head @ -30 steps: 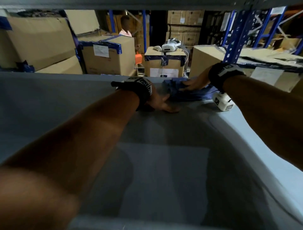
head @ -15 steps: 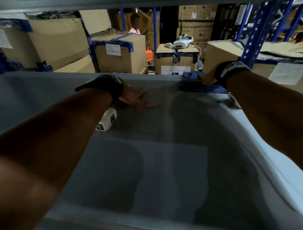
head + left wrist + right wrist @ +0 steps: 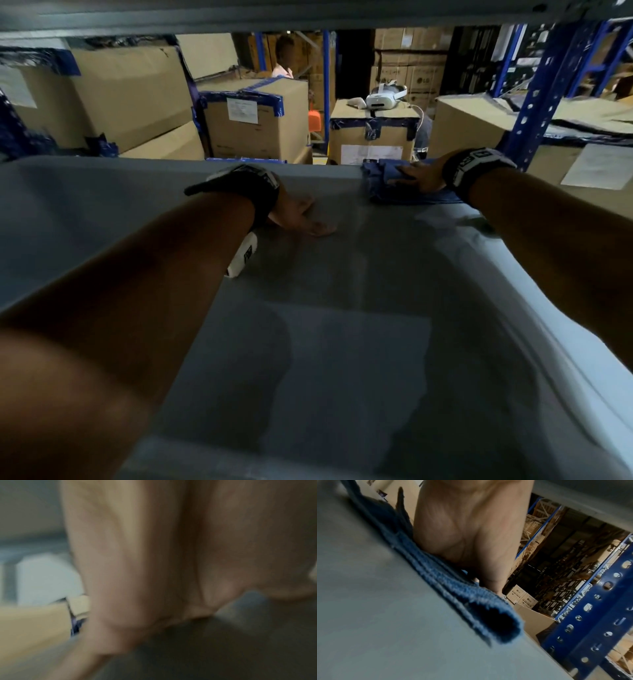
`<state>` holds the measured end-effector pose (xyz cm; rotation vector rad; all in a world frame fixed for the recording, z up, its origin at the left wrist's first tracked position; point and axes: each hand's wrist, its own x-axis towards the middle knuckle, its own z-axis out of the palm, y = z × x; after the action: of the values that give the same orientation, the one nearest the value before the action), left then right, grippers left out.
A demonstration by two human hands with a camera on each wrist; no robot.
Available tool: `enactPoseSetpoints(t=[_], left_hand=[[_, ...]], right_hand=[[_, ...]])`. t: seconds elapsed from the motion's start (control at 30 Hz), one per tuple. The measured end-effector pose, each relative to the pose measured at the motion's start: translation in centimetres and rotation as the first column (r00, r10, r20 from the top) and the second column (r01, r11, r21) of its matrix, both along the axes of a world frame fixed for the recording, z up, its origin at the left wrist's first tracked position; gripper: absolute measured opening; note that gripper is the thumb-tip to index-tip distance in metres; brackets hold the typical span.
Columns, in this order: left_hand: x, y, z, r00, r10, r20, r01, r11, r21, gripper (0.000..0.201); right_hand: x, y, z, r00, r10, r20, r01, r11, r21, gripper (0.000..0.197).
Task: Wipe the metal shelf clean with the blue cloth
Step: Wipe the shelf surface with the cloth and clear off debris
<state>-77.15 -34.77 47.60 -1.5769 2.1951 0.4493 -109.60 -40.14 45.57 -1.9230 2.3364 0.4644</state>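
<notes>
The grey metal shelf (image 3: 342,342) fills the head view, with another shelf board just overhead. A folded blue cloth (image 3: 383,185) lies at the shelf's far edge, right of centre. My right hand (image 3: 416,176) presses flat on the blue cloth (image 3: 447,582) with straight fingers, at the far right corner beside the blue upright. My left hand (image 3: 301,219) rests palm down on the bare shelf, left of the cloth and apart from it. In the left wrist view the left hand (image 3: 154,574) is a close blur on the grey surface.
A blue perforated rack upright (image 3: 534,96) stands at the far right corner. Beyond the shelf are cardboard boxes (image 3: 257,120), one carrying a white headset (image 3: 385,97), and a person (image 3: 282,58) behind them. The upper shelf (image 3: 308,17) leaves little headroom.
The right hand slid the cloth from mid-shelf to the far edge, then a little leftward along it. The left hand drew away from the cloth and settled flat on the shelf.
</notes>
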Motion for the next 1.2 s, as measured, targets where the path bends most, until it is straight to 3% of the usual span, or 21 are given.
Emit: enactPoseSetpoints(t=[0.3,0.4,0.6,0.73,0.83,0.9,1.03,1.1,1.2], left_hand=[[0.0,0.7,0.9,1.0,-0.013,-0.014,0.013,1.0,-0.016,0.095],[0.1,0.6,1.0,0.999,-0.028,-0.027,0.028,1.0,0.0,0.097],[0.2,0.6,0.5,0.997,-0.019,-0.069,0.018,1.0,-0.01,0.096],[0.1,0.3,0.5,1.0,-0.022,-0.009,0.022,1.0,-0.013,0.101],[0.1,0.1,0.4,1.0,-0.026,0.016,0.026,1.0,-0.009,0.104],[0.1,0.1,0.3,0.999,-0.034,0.001,0.034,0.999,-0.019,0.104],[-0.1,-0.1,0.2,1.0,-0.017,-0.007,0.017,1.0,-0.023,0.102],[0.0,-0.2,0.2,1.0,-0.016,-0.019,0.016,1.0,-0.012,0.103],[0.1,-0.4,0.0,1.0,-0.019,-0.013,0.019,1.0,-0.014,0.105]], right_hand=[[-0.1,-0.4,-0.1,0.998,0.024,-0.056,-0.021,0.998,0.053,0.066],[0.6,-0.1,0.6,0.999,-0.002,-0.054,0.005,0.998,0.063,0.073],[4.1,1.4,2.5,0.995,0.102,-0.015,-0.099,0.984,0.149,0.092],[3.0,1.4,1.7,0.994,0.1,-0.047,-0.097,0.993,0.072,0.097],[1.6,1.5,1.3,0.999,-0.04,-0.006,0.041,0.999,0.016,0.069],[0.5,1.2,0.8,0.996,-0.075,-0.037,0.075,0.997,0.008,0.065],[0.6,-0.5,-0.1,0.997,-0.044,-0.059,0.044,0.999,0.008,0.071],[2.7,0.5,0.6,0.999,0.044,-0.019,-0.044,0.999,0.001,0.074],[4.6,1.2,1.1,0.99,0.133,0.047,-0.134,0.991,0.014,0.066]])
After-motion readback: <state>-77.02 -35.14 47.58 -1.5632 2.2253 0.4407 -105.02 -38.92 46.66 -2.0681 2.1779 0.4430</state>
